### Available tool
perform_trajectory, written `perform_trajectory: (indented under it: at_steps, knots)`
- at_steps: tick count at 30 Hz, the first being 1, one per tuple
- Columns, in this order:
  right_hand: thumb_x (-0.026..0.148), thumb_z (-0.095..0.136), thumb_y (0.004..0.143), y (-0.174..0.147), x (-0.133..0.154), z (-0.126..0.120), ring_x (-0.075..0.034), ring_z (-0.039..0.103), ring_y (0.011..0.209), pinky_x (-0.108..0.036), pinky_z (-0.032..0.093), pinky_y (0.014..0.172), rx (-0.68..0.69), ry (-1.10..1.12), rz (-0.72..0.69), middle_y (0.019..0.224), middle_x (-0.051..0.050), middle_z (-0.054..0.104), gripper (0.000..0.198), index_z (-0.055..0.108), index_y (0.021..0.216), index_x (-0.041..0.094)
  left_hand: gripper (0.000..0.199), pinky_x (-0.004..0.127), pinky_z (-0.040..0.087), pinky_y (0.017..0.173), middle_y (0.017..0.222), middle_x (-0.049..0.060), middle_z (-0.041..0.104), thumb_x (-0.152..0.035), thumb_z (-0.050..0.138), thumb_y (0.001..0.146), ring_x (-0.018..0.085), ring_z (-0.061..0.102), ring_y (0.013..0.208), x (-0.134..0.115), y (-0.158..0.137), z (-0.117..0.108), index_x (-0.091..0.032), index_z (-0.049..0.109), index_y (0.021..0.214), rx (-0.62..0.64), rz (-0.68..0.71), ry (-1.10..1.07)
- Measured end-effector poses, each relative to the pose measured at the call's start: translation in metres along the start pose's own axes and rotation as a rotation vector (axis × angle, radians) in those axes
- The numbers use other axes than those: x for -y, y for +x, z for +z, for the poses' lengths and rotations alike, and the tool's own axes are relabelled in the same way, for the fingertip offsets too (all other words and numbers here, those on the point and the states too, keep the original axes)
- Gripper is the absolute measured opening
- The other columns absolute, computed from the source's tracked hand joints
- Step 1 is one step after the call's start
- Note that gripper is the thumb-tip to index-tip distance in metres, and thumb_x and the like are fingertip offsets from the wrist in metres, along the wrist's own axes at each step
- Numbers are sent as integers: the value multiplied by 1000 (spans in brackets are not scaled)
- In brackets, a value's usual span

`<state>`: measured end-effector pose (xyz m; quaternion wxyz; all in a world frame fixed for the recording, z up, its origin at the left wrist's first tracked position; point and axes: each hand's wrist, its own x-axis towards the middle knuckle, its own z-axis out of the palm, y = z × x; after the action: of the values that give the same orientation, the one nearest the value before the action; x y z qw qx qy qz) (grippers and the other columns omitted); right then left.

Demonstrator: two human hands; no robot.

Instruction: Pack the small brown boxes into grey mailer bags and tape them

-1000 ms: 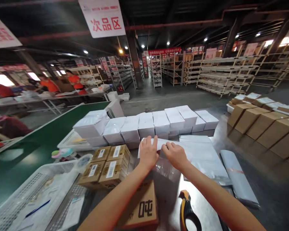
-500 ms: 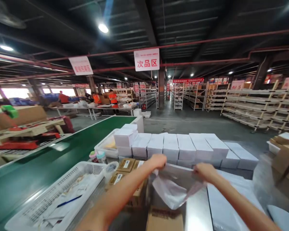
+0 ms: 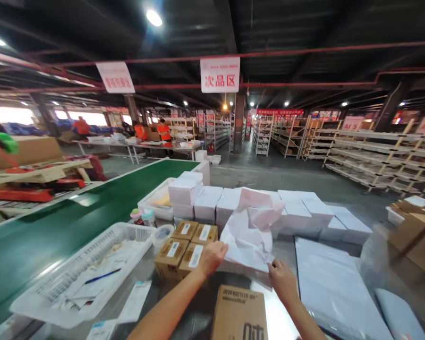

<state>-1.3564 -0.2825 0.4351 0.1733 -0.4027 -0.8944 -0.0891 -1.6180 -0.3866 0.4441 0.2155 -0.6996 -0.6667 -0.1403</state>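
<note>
My left hand (image 3: 211,257) and my right hand (image 3: 282,279) each grip a lower corner of a white plastic mailer bag (image 3: 250,233), which billows upward and open in front of me. Directly below the bag, at the near edge, sits a brown cardboard box (image 3: 239,312) with printed characters on it. A block of small brown labelled boxes (image 3: 184,249) lies just left of my left hand. Behind the bag runs a row of white boxes (image 3: 212,203).
A stack of flat white mailer bags (image 3: 331,283) lies to the right. A white plastic basket (image 3: 81,274) with papers and a pen sits at left beside a green conveyor belt (image 3: 74,222). Cardboard boxes (image 3: 414,236) stand far right. People in orange work at a far table (image 3: 141,145).
My hands lifted a bag off the flat stack, spread it, then dropped toward me, so the bag now billows up. The view has tilted up and shifted left.
</note>
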Motion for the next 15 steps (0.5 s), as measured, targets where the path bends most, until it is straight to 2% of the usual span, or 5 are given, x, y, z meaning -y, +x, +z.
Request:
perform_trajectory:
  at_steps: [3,6,9,11,15]
  knots:
    - [7,46,88,-27,13,15,-22,63,90,-28,41,65,153,-10,44,94,-7,71,31,73,85,22,20,30,46,64,81,8,63,-7,44,92,21,60,74,4,-33,21,-15,62,92,64,-58,-45]
    - [9,45,87,-37,18,12,-19,61,87,-27,36,63,226,98,54,93,-5,69,30,72,82,23,24,29,45,65,81,6,64,-4,40,89,19,59,73,3,-63,28,-18,60,89,91,-78,-80]
    - [12,44,88,-48,19,2,-20,59,83,-28,38,66,206,144,33,92,-6,68,30,72,86,22,24,27,47,65,78,6,65,-2,43,82,19,60,72,-5,-90,19,-19,60,83,53,-87,-82]
    - [15,40,91,-63,18,0,-22,59,82,-31,41,71,172,136,6,93,-9,68,34,73,97,23,22,27,49,64,77,6,66,-5,46,79,20,62,72,-15,-106,9,-19,61,83,8,-76,-73]
    - [19,34,93,-109,11,16,-30,64,99,-40,49,89,102,292,16,112,-13,71,47,69,123,28,24,25,51,60,78,6,69,-6,43,81,17,65,67,-41,-139,-2,-20,64,83,-182,-70,-122]
